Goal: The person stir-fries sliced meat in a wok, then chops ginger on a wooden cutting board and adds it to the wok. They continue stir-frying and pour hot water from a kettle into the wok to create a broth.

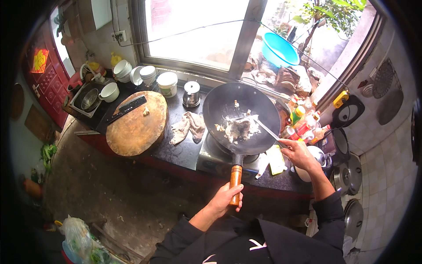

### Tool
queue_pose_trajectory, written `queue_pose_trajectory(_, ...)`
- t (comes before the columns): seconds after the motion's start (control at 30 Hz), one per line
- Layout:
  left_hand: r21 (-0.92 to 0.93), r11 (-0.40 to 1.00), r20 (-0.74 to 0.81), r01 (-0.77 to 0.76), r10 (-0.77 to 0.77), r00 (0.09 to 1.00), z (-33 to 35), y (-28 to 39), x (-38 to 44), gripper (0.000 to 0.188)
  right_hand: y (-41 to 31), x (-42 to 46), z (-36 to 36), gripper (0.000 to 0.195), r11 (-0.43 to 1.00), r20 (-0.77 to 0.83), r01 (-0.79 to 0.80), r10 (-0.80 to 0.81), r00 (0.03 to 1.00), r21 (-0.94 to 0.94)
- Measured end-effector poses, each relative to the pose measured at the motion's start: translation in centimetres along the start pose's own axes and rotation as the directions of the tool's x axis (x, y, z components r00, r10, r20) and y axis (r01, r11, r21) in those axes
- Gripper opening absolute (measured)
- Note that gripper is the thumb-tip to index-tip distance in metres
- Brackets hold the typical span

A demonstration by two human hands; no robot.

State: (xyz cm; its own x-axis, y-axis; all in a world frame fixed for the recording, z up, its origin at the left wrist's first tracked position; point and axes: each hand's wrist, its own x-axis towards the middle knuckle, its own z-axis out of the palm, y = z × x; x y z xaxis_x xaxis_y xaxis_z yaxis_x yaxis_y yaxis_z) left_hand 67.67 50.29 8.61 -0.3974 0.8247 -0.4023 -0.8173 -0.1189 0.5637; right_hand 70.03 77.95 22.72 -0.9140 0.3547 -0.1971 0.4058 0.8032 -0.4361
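My left hand (225, 200) grips the wooden handle (235, 180) of a dark wok (214, 109), which sits over a steel gas stove (211, 155). In my right hand (298, 152) is the shaft of a metal wok spatula (267, 130). Its blade reaches down among pale, chopped food (242, 129) in the middle of the wok, partly lost in glare. A few small pieces of food cling higher up the wok's far wall. What kind of food it is, I cannot tell.
A round wooden chopping board (138, 128) bearing a cleaver (127, 109) lies left, beside a crumpled cloth (189, 127). Several sauce bottles (305, 122) crowd the wok's right side. A yellow packet (276, 159) lies by the stove. White bowls (122, 70) and a sink (86, 102) are farther left.
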Motion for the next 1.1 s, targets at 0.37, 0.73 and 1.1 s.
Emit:
queue_pose_trajectory(0.37, -0.028, 1.000, -0.013, -0.014, 0.013, 1.000, -0.1, -0.1, -0.2, 0.024, -1.1, 0.7, 1.0, 0.041, 0.998, 0.051, 0.010, -0.014, 0.999, 0.066)
queue_pose_trajectory(0.73, -0.010, 0.999, -0.002, -0.040, 0.040, 0.999, -0.2, -0.2, -0.4, 0.027, -0.2, 0.2, 1.8, 0.041, 0.999, -0.017, 0.038, -0.039, 0.999, -0.022)
queue_pose_trajectory(1.1, 0.007, 1.000, 0.015, -0.018, 0.018, 1.000, -0.2, 0.3, -0.4, 0.027, 3.5, 0.0, 0.4, 0.042, 0.970, -0.095, 0.235, -0.240, 0.966, -0.056)
